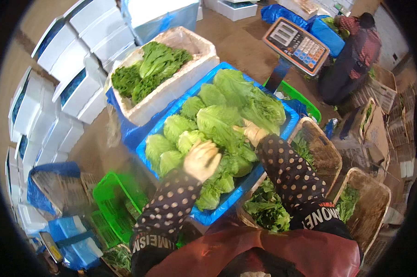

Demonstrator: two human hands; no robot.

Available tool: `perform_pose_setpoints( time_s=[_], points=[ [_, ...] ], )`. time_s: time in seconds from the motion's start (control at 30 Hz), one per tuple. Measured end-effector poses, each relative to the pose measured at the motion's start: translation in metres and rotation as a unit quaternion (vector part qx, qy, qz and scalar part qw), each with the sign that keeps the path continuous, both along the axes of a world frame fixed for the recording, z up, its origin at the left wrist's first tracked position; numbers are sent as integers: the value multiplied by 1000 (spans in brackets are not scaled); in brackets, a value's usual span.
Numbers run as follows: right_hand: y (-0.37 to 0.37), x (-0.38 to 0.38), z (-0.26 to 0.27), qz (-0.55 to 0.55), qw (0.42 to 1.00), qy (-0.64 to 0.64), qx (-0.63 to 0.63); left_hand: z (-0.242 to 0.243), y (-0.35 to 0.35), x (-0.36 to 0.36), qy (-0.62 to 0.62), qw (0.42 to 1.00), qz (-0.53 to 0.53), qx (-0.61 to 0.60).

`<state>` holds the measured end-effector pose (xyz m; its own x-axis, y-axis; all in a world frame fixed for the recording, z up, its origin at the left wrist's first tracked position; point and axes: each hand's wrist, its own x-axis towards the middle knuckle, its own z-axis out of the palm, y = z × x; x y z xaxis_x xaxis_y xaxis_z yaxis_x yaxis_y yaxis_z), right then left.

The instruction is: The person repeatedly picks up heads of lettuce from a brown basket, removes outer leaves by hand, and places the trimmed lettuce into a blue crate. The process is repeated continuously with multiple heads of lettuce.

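Note:
A blue plastic crate (212, 219) full of green lettuce heads stands right before me. My left hand (202, 160) lies over the near-left heads, fingers close together and bent, against a small pale lettuce head (189, 139). Whether it grips anything is hidden under the palm. Toward the crate's right side, my right hand (252, 133) has its fingers around the lower part of a large leafy lettuce head (217, 119). Leaves hide some of those fingers. Looser leafy heads (264, 107) fill the far right corner.
Beyond the crate, a white foam box (170, 90) holds darker leafy greens. A digital scale display (296, 46) rises on a post at far right. Foam boxes (101, 31) are stacked left. A green basket (116, 207) and brown crates (319, 149) flank me. Another person (353, 59) bends at upper right.

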<state>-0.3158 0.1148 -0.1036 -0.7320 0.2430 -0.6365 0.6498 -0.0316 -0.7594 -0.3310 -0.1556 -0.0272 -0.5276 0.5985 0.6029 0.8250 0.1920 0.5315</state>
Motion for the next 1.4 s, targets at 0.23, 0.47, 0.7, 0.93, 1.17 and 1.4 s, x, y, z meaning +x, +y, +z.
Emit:
perform_pose_setpoints(
  time_s=[0.23, 0.47, 0.7, 0.93, 1.17, 1.4],
  points=[
    [-4, -45, 26, 131, 959, 167, 186, -1, 100, -71, 109, 965, 62, -231],
    [71, 103, 89, -168, 904, 375, 119, -59, 144, -100, 245, 788, 216, -523],
    [272, 543, -19, -439, 709, 11, 552, 1, 152, -102, 277, 923, 75, -257],
    [368, 841, -137, -574, 751, -204, 256, 58, 182, 44, 265, 953, 13, -149],
    [320, 793, -172, -587, 705, -202, 343, -36, 275, 199, -20, 958, -63, -278],
    [290, 788, 49, -563, 628, -172, 509, -13, 436, 405, -424, 786, -362, -267]
  ],
)
